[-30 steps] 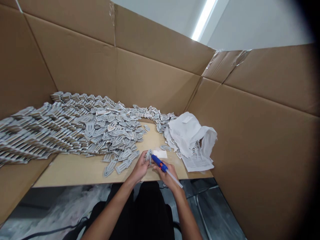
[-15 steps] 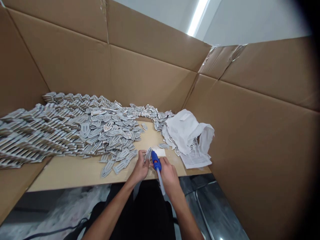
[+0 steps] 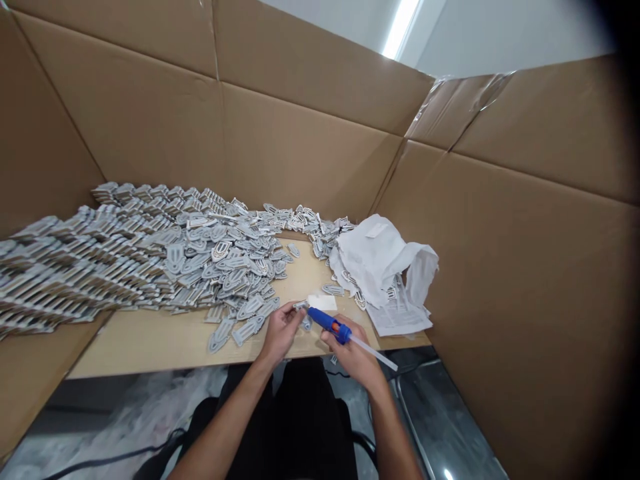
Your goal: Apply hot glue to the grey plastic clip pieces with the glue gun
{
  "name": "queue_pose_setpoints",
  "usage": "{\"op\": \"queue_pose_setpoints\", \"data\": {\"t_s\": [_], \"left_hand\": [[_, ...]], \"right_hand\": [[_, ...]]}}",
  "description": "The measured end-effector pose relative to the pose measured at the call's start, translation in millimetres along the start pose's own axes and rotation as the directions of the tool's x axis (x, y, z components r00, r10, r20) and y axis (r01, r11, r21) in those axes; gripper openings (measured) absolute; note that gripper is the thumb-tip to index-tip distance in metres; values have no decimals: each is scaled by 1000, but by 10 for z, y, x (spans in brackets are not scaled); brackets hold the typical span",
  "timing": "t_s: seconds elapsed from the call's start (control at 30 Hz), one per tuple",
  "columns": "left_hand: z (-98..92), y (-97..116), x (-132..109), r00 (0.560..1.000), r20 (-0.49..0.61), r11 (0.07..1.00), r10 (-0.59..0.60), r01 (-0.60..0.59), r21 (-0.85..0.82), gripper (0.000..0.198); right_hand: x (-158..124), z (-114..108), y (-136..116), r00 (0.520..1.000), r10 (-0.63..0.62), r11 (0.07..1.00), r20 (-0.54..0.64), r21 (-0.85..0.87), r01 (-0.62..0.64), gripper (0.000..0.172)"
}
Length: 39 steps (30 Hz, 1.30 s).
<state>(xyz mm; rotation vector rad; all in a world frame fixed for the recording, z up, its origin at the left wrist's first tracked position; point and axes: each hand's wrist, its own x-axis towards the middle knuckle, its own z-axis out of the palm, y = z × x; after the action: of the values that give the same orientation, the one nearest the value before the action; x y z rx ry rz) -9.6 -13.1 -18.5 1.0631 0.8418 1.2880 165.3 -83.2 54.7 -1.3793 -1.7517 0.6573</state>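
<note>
My left hand [image 3: 280, 331] pinches a small grey clip-shaped piece [image 3: 301, 306] at the front edge of the wooden board [image 3: 150, 340]. My right hand [image 3: 353, 352] is closed round a blue glue gun [image 3: 330, 323] with an orange band and a clear glue stick [image 3: 374, 353] sticking out behind. The gun's tip points left, right at the held piece. A small white card [image 3: 323, 302] lies on the board just beyond the hands. A few loose grey pieces [image 3: 245, 327] lie to the left of my left hand.
A large heap of grey pieces [image 3: 125, 253] covers the left and back of the board, partly in ordered rows. Crumpled white paper [image 3: 385, 273] lies at the right. Tall cardboard walls [image 3: 525, 253] surround the board on the left, back and right.
The glue gun has swung from pointing away to lying flatter, its tip aimed left and its stick out to the right. My right hand shifted right. The left hand keeps the grey piece.
</note>
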Motion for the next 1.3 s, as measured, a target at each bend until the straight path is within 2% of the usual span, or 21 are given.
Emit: {"op": "queue_pose_setpoints", "data": {"t_s": [0.17, 0.43, 0.77, 0.97, 1.3], "left_hand": [[10, 32, -5, 1000, -2, 997, -5, 6, 79, 33], [-4, -33, 12, 1000, 1, 988, 20, -20, 153, 28], [-9, -52, 22, 1000, 5, 983, 30, -30, 182, 30], [-2, 6, 14, 1000, 7, 984, 20, -21, 175, 30], [14, 54, -4, 1000, -14, 985, 14, -11, 175, 28]], "right_hand": [[30, 73, 19, 1000, -1, 1000, 14, -6, 1, 29], [38, 128, 126, 1000, 1, 999, 9, -37, -1, 25], [43, 149, 180, 1000, 10, 998, -8, -62, -11, 27], [43, 152, 199, 1000, 7, 997, -14, -83, -8, 28], [43, 165, 127, 1000, 20, 994, 8, -112, -19, 28]]}}
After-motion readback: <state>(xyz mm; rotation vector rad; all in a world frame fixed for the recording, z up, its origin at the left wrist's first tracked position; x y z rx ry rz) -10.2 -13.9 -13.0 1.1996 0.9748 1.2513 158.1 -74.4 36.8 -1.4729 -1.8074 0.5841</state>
